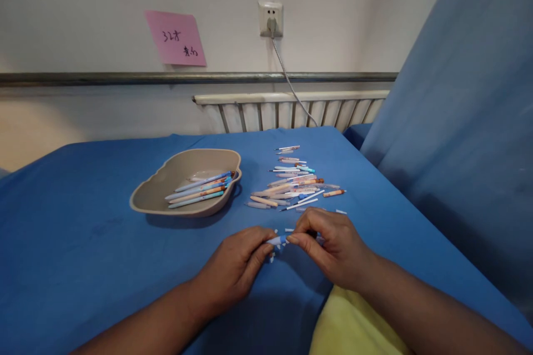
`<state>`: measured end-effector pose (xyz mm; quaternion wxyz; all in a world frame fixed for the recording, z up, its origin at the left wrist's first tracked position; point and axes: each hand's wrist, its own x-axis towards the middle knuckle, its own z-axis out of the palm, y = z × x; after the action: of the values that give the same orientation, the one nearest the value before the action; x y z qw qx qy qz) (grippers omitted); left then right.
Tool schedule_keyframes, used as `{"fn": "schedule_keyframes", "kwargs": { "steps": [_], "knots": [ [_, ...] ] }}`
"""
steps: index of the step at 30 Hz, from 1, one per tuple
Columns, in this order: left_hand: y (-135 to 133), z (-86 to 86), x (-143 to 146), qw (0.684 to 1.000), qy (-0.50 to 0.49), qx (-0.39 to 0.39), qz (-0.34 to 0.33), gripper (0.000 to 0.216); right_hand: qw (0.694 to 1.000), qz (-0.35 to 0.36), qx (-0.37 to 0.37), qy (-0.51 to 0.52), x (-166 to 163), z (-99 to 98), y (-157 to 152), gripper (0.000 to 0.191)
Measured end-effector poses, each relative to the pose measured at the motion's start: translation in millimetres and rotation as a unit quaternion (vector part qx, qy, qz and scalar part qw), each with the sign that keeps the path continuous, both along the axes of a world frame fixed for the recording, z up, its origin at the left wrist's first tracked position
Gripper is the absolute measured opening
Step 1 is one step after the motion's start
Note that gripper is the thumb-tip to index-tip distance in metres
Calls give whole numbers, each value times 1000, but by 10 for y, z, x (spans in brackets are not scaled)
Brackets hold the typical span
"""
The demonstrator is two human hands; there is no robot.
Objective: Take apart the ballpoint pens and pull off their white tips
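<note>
Between my two hands is a light blue pen [280,240], held roughly level just above the cloth. My left hand [239,258] pinches its left end with thumb and fingertips. On its right end, my right hand [333,241] is closed, with the fingers curled and partly hiding the pen. Small white bits [272,258] lie beneath and beside the left fingertips. Beyond my hands spreads a loose pile of pen parts [287,188]: barrels, thin white refills and coloured pieces. A beige basin [144,204] to the left holds several whole-looking pens [200,191].
Blue cloth [104,266] covers the table. Behind it are a white railing [250,99], a wall socket [270,19] with a plugged-in cable [287,75], and a pink note [175,39]. A blue curtain [466,94] hangs at the right. Yellow fabric [358,324] shows below my right arm.
</note>
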<state>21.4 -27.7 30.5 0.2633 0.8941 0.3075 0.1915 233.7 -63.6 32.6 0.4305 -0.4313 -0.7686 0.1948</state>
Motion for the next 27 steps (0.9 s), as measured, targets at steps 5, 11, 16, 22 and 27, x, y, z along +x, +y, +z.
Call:
{"fn": "schedule_keyframes", "kwargs": {
  "steps": [5,11,16,22,27],
  "knots": [
    [35,18,-29,999,-15,16,44,16,997,-16,-53,-45,34,-26,56,16],
    [97,-19,-79,996,-12,11,89,19,970,42,-123,-206,26,-154,110,6],
    [107,-65,-70,995,-10,14,99,21,962,20,-109,-248,-18,-229,119,10],
    [105,-83,-61,996,-34,10,86,20,952,18,-86,-292,-151,-260,109,12],
    [88,-63,-65,997,-33,-7,74,19,932,8,-51,-358,-206,-265,111,15]
  ]
}}
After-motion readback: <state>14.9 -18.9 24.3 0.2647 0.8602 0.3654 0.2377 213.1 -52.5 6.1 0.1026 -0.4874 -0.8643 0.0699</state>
